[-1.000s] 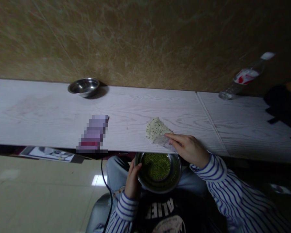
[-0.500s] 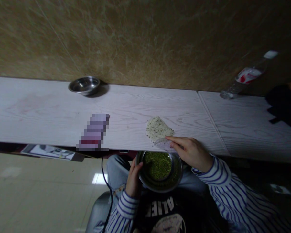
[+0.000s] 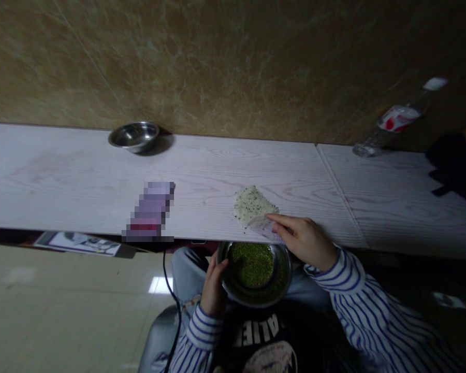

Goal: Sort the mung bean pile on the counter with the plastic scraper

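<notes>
My left hand (image 3: 214,287) grips the left rim of a metal bowl (image 3: 283,287), its thumb over the edge. Small green beans (image 3: 252,265), which look like mung beans, cover the bowl's bottom. The bowl is over my lap, just below the table's front edge. Between the thumb and fingers of my right hand (image 3: 306,238) is a thin clear plastic piece (image 3: 261,226), whose exact kind I cannot make out. It lies low at the near side of a pile of white grains (image 3: 252,202) mixed with dark specks, on the white table (image 3: 205,207).
An empty steel bowl (image 3: 135,139) stands at the back left, against the wall. A pixelated flat purple object (image 3: 149,212) lies left of the pile. On the right is a clear bottle (image 3: 398,119) with a white cap. A black cable (image 3: 173,295) hangs from the table's front.
The plastic piece and my right hand have shifted slightly away from me, toward the pile. My left hand keeps its hold on the bowl.
</notes>
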Tool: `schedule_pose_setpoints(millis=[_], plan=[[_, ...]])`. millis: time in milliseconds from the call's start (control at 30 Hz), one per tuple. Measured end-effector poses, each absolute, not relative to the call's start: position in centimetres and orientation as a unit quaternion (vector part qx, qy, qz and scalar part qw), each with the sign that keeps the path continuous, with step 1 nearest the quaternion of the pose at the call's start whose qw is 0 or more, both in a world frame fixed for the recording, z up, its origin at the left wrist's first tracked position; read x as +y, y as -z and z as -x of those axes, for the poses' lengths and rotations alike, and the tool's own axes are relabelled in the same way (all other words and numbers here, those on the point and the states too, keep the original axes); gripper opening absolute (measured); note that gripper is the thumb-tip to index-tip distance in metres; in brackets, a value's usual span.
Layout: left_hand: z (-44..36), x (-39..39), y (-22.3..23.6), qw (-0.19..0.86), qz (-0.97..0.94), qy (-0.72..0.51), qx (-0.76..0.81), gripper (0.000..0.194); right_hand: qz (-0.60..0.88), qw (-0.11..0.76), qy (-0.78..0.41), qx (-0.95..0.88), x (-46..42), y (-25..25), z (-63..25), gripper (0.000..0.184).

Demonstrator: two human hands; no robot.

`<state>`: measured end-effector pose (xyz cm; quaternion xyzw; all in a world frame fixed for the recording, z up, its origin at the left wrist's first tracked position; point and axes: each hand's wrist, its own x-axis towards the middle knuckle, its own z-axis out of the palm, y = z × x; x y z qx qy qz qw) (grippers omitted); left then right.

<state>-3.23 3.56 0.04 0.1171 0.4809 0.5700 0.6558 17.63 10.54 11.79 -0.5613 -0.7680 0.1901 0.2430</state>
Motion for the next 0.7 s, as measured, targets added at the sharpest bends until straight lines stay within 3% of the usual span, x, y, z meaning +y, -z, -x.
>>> schedule_pose_setpoints(millis=[700], plan=[[3.3,3.5,0.0,0.654,-0.127,-0.57,0.48,0.047,0.563,0.24,-0.157,-0.775,11.4,-12.3,-19.0,0.032]])
